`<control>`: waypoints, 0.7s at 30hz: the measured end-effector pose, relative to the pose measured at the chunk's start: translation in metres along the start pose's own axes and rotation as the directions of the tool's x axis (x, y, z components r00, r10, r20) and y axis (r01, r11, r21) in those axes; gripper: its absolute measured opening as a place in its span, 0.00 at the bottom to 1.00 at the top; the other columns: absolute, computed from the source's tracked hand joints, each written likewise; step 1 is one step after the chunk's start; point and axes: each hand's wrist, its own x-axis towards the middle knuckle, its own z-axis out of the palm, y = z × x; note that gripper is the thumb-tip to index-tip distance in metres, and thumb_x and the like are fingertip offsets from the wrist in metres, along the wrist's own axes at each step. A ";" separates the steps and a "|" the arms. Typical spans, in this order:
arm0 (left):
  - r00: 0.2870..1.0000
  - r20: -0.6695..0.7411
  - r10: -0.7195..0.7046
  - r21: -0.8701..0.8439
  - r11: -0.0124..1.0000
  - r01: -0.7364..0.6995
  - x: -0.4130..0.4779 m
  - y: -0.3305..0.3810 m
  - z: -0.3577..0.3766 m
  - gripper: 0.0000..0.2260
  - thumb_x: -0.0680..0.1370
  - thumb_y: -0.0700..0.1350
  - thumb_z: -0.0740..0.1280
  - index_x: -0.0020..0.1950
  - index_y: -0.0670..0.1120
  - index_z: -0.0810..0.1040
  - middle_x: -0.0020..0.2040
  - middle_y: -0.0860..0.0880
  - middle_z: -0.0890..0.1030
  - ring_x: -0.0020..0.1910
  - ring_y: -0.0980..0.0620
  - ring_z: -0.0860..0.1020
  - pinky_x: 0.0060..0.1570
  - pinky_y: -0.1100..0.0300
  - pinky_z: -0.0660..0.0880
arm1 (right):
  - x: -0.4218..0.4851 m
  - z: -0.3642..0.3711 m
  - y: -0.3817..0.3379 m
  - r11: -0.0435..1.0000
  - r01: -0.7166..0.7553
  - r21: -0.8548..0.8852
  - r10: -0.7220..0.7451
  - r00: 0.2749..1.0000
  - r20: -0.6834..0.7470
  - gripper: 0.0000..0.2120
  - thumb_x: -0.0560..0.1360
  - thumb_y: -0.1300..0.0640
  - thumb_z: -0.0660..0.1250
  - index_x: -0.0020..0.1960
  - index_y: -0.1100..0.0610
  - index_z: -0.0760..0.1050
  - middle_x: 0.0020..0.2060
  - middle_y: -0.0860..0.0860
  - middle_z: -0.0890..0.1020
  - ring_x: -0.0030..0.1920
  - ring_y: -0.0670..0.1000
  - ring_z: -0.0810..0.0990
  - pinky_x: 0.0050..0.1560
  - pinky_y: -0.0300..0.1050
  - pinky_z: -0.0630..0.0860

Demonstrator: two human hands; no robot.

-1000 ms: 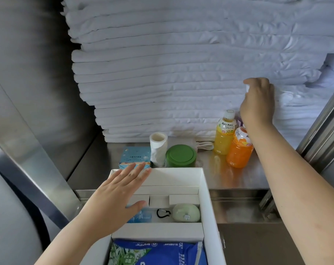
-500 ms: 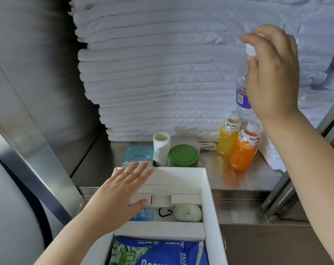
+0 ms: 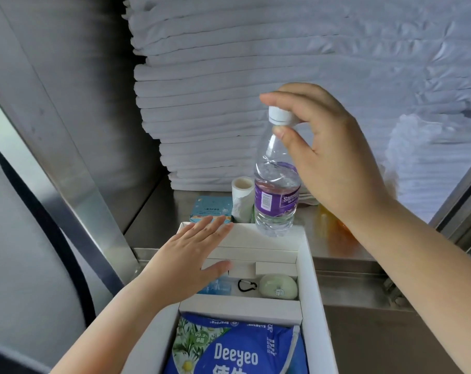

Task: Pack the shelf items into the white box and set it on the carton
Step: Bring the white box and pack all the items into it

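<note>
In the head view, a white box (image 3: 308, 279) is seen open at the near edge of a steel shelf (image 3: 334, 238), and every place below is given from that box. A clear water bottle (image 3: 276, 201) with a purple label is held upright over the far wall of the box, its base level with the far rim; whether it touches the rim cannot be told. The bottle is gripped at its white cap (image 3: 280, 116) by the right hand (image 3: 328, 157), whose fingers (image 3: 285, 132) are clamped on the cap, thumb below and forefinger above. The left hand (image 3: 185, 263) is laid flat over the left side of the box, fingers (image 3: 215, 225) straight and slightly apart, their tips reaching the far left corner. In the middle compartment a pale green case (image 3: 279, 286) is seen at the right, a black carabiner (image 3: 246, 285) just beside it, and a blue packet (image 3: 219, 287) partly hidden under the left hand. The nearest compartment is filled by a blue wipes pack (image 3: 237, 349) marked Deeyeo. Just beyond the far wall a light blue tissue box (image 3: 211, 210) and an upright paper roll (image 3: 242, 198) are set side by side. Further beyond, a tall stack of folded white linen (image 3: 229, 90) is piled on the shelf
</note>
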 end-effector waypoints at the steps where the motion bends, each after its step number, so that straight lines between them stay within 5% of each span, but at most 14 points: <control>1: 1.000 -0.001 -0.001 -0.001 1.000 0.001 0.000 0.000 0.000 0.32 0.71 0.70 0.39 0.72 0.62 0.34 0.72 0.65 0.35 0.70 0.66 0.31 0.62 0.71 0.27 | 0.000 0.001 -0.003 0.999 -0.005 0.037 0.004 1.000 0.008 0.17 0.76 0.65 0.64 0.64 0.56 0.75 0.60 0.49 0.75 0.59 0.48 0.74 0.62 0.44 0.70; 5: 1.000 -0.017 -0.006 -0.041 0.999 0.005 0.001 0.000 0.001 0.34 0.72 0.71 0.42 0.73 0.61 0.36 0.72 0.65 0.38 0.70 0.68 0.33 0.62 0.73 0.28 | 0.000 0.001 -0.011 0.985 -0.023 0.168 0.017 0.999 0.038 0.16 0.76 0.63 0.65 0.63 0.55 0.75 0.57 0.46 0.76 0.57 0.42 0.75 0.60 0.40 0.72; 8: 0.997 -0.074 0.005 -0.240 0.971 -0.023 -0.002 0.005 -0.010 0.33 0.72 0.73 0.47 0.74 0.64 0.45 0.71 0.68 0.48 0.70 0.70 0.46 0.68 0.72 0.42 | -0.004 0.008 -0.014 0.974 -0.094 0.208 0.070 0.991 0.117 0.16 0.75 0.60 0.67 0.63 0.53 0.76 0.55 0.45 0.77 0.53 0.42 0.76 0.57 0.39 0.73; 11: 0.990 -0.140 -0.011 -0.517 0.853 -0.064 -0.010 0.013 -0.023 0.26 0.73 0.70 0.54 0.70 0.69 0.54 0.65 0.75 0.64 0.64 0.73 0.63 0.58 0.76 0.61 | -0.013 0.020 -0.016 0.959 -0.182 0.216 0.135 0.967 0.214 0.16 0.75 0.59 0.68 0.62 0.52 0.76 0.53 0.45 0.78 0.51 0.43 0.77 0.56 0.40 0.74; 14: 0.994 -0.105 -0.022 -0.660 0.750 -0.054 -0.016 0.025 -0.027 0.27 0.75 0.64 0.62 0.71 0.61 0.59 0.60 0.72 0.72 0.61 0.71 0.69 0.54 0.78 0.64 | -0.025 0.034 -0.017 0.967 -0.185 0.173 0.134 0.953 0.271 0.16 0.75 0.57 0.68 0.63 0.51 0.76 0.54 0.45 0.77 0.50 0.45 0.78 0.55 0.45 0.75; 17: 0.996 -0.032 -0.085 -0.722 0.691 0.036 -0.016 0.030 -0.025 0.32 0.72 0.64 0.64 0.71 0.55 0.57 0.58 0.61 0.77 0.58 0.64 0.75 0.59 0.64 0.71 | -0.029 0.042 -0.016 0.972 -0.187 0.142 0.141 0.948 0.286 0.17 0.75 0.55 0.68 0.63 0.51 0.75 0.54 0.45 0.77 0.49 0.47 0.78 0.54 0.48 0.75; 21: 0.986 0.054 -0.160 -0.660 0.735 0.156 -0.020 0.030 -0.029 0.29 0.70 0.67 0.58 0.66 0.57 0.55 0.52 0.51 0.80 0.48 0.51 0.80 0.53 0.48 0.76 | -0.028 0.048 -0.016 0.971 -0.216 0.101 0.176 0.934 0.310 0.16 0.75 0.52 0.68 0.62 0.49 0.76 0.51 0.46 0.79 0.47 0.46 0.78 0.53 0.47 0.75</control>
